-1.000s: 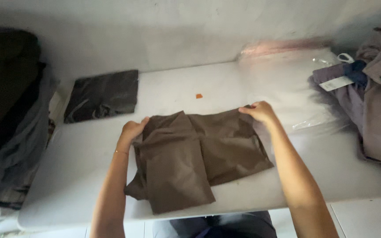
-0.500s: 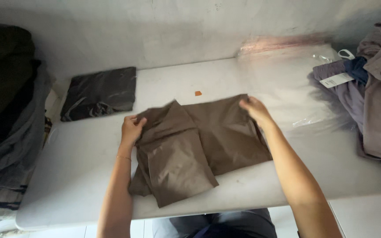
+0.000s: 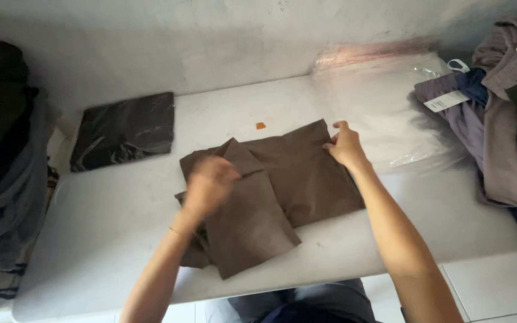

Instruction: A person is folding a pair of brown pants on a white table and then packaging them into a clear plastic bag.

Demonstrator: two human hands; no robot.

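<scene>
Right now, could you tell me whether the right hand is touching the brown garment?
Touching: the head view shows the right hand pressing its fingers on the brown garment's upper right edge.

White table (image 3: 121, 227) bears brown garment (image 3: 282, 185), black packet (image 3: 124, 128) (bagged), clear bag (image 3: 384, 113)

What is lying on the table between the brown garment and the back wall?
In the head view, a small orange scrap lies on the white table, just beyond the far edge of the brown garment. The rest of that stretch is bare tabletop.
</scene>
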